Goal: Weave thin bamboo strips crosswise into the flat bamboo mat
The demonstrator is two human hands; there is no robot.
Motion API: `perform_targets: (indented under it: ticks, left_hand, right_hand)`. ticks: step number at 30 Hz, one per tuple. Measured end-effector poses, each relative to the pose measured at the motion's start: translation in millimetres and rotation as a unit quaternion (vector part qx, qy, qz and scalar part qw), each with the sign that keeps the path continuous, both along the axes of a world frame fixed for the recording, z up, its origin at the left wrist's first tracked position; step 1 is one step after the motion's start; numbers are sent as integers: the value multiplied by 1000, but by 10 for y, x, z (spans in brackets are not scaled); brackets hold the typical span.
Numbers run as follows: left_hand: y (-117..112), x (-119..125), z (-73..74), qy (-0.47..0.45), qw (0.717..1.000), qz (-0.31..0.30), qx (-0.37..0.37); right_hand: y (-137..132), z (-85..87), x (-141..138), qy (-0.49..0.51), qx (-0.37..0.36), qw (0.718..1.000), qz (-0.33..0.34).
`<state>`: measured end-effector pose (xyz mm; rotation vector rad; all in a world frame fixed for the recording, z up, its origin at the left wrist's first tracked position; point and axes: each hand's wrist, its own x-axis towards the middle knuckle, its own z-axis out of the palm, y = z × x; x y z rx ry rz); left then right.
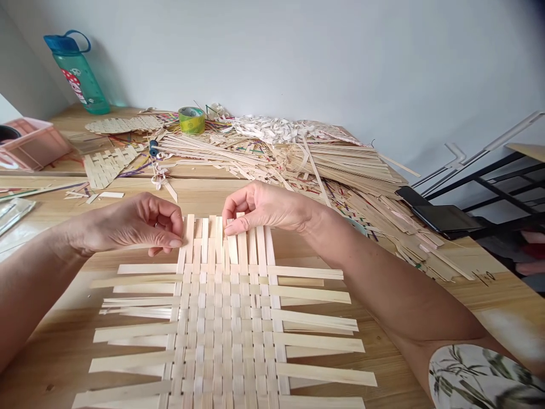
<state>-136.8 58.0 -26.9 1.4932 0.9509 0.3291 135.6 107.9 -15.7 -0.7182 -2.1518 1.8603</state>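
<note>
While the woven mat [225,329] lies flat on the wooden table [426,341] at lower centre, the left hand [131,227], curled narrow, pinches its upper-left strip end. The right hand [268,207] rests half-curled fingertips on the top strip ends; I cannot tell if it grips one. Loose strips [298,153] are heaped across the upper middle of the frame.

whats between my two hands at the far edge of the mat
In the head view, loose strip ends of the woven mat lie between the left hand and right hand, both touching them.
</note>
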Motion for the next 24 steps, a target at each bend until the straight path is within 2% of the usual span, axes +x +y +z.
perform_targets:
  ticks: [5, 12, 24]
  left_hand:
    - [8, -30, 13, -19, 1000, 4, -5]
    - [39, -194, 15, 15, 997, -14, -74]
    - [52, -236, -71, -20, 999, 12, -49]
  right_hand:
    - [10, -29, 5, 21, -12, 1000, -4]
    - [26, -53, 5, 26, -13, 1000, -4]
    - [27, -97, -13, 25, -36, 999, -19]
